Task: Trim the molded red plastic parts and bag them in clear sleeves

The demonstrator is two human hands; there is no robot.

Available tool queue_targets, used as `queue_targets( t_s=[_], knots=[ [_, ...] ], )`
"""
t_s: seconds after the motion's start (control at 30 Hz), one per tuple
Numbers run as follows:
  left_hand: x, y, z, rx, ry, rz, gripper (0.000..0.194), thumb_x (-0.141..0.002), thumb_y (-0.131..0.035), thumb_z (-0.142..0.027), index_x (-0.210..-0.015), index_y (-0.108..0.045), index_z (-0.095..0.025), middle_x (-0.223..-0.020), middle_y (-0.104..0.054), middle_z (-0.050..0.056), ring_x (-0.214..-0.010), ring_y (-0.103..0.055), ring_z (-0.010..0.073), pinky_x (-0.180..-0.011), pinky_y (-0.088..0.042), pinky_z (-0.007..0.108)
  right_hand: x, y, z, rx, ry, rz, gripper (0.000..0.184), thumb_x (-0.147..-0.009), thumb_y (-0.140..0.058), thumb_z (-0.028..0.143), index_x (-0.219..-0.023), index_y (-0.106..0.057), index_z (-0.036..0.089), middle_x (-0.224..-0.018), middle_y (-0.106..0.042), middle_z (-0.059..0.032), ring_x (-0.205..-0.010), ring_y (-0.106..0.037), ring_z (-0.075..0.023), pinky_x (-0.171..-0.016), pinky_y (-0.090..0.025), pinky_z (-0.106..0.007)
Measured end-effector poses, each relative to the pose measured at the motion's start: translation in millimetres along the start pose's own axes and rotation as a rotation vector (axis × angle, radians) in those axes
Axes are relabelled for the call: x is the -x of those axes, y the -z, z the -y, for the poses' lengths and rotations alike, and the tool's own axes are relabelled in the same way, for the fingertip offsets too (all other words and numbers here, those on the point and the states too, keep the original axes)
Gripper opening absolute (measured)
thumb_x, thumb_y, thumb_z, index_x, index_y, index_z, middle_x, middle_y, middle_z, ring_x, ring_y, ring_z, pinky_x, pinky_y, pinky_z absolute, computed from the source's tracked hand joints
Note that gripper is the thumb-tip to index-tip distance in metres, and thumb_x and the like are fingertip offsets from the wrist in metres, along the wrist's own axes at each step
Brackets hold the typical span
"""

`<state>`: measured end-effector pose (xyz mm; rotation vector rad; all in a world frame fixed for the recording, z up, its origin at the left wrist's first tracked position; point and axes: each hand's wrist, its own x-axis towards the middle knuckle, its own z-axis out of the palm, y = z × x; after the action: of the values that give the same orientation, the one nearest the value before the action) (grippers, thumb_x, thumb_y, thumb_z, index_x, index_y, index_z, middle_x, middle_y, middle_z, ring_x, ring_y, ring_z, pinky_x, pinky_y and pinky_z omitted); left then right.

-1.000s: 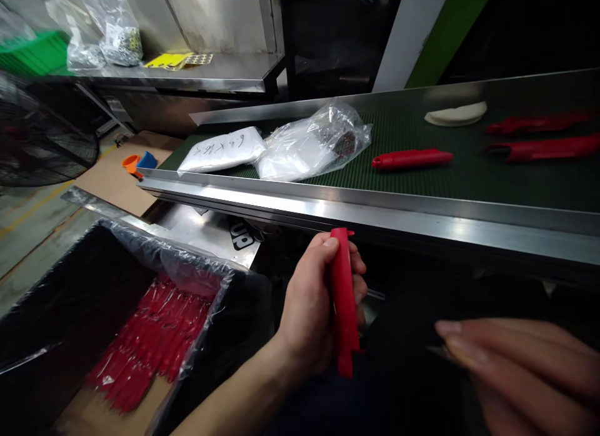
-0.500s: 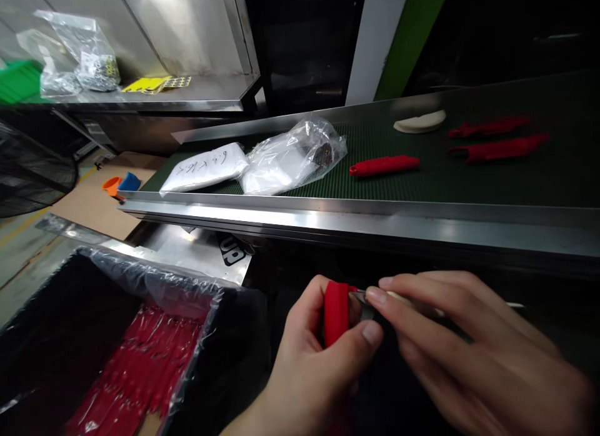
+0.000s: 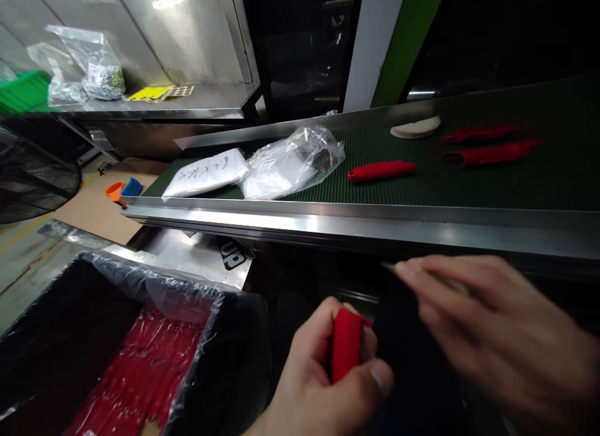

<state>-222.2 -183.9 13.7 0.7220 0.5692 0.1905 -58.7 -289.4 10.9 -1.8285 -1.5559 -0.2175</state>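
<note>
My left hand (image 3: pixel 323 386) is closed round a red plastic handle (image 3: pixel 345 351), held end-up near the bottom middle. My right hand (image 3: pixel 501 336) is just right of it and a little higher, blurred by motion. Its fingers are pinched on a thin metal-tipped tool (image 3: pixel 391 268) whose tip points left, a short gap above the handle. Both hands hover below the steel rail (image 3: pixel 328 220) of a green conveyor belt (image 3: pixel 469 186). On the belt lie three more red handles: one in the middle (image 3: pixel 381 170) and two at the far right (image 3: pixel 478 133) (image 3: pixel 492 153).
A black box lined with clear plastic (image 3: pixel 187 292), holding many red handles (image 3: pixel 140 367), stands at lower left. On the belt are a white labelled bag (image 3: pixel 206 173), a clear bag (image 3: pixel 293 161) and a white curved piece (image 3: pixel 415 127). A fan (image 3: pixel 32 180) and a steel shelf (image 3: pixel 187 108) are at left.
The right hand, which met the handle's top end with the tool half a second ago, has drawn away up and right. The left hand has sunk lower with the handle.
</note>
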Motion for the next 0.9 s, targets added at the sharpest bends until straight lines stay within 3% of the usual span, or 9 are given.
queue_targets(
  t_s=[0.1, 0.27, 0.43, 0.9],
  knots=[
    [-2, 4.7, 10, 0.07, 0.019, 0.075, 0.04, -0.074, -0.075, -0.036, -0.077, -0.04, -0.017, -0.063, -0.041, -0.005, -0.046, -0.034, 0.0011, -0.04, -0.027, 0.012, -2, 5, -1, -0.036, -0.025, -0.04, 0.038, -0.088, -0.058, 0.009, -0.123, -0.062, 0.024, -0.114, -0.062, -0.007, -0.101, -0.061, -0.0215, -0.08, -0.052, -0.037],
    [-14, 12.3, 16, 0.228, -0.006, 0.26, 0.017, -0.088, -0.056, -0.029, -0.088, -0.042, -0.019, -0.051, -0.045, -0.007, -0.031, -0.029, 0.0017, -0.03, -0.029, 0.011, 0, 4, 12, -0.126, 0.105, 0.102, 0.04, -0.085, -0.055, 0.001, -0.123, -0.061, 0.014, -0.114, -0.059, -0.0107, -0.108, -0.057, -0.0198, -0.079, -0.056, -0.029],
    [-14, 10.1, 13, 0.315, 0.038, 0.229, 0.017, -0.084, -0.059, -0.029, -0.09, -0.046, -0.019, -0.057, -0.048, -0.005, -0.035, -0.037, 0.0036, -0.032, -0.033, 0.012, 4, -2, 17, -0.133, 0.098, 0.085, 0.043, -0.084, -0.056, 0.0, -0.124, -0.062, 0.016, -0.113, -0.06, -0.0098, -0.107, -0.058, -0.0192, -0.081, -0.056, -0.027],
    [-8, 0.5, -3, 0.294, 0.153, 0.218, 0.025, -0.082, -0.064, -0.033, -0.092, -0.044, -0.02, -0.063, -0.044, -0.004, -0.043, -0.036, 0.0046, -0.035, -0.027, 0.012, 9, -1, 18, -0.106, 0.096, 0.083, 0.041, -0.084, -0.057, 0.002, -0.122, -0.063, 0.017, -0.114, -0.061, -0.01, -0.108, -0.058, -0.0214, -0.081, -0.057, -0.03]
  ],
)
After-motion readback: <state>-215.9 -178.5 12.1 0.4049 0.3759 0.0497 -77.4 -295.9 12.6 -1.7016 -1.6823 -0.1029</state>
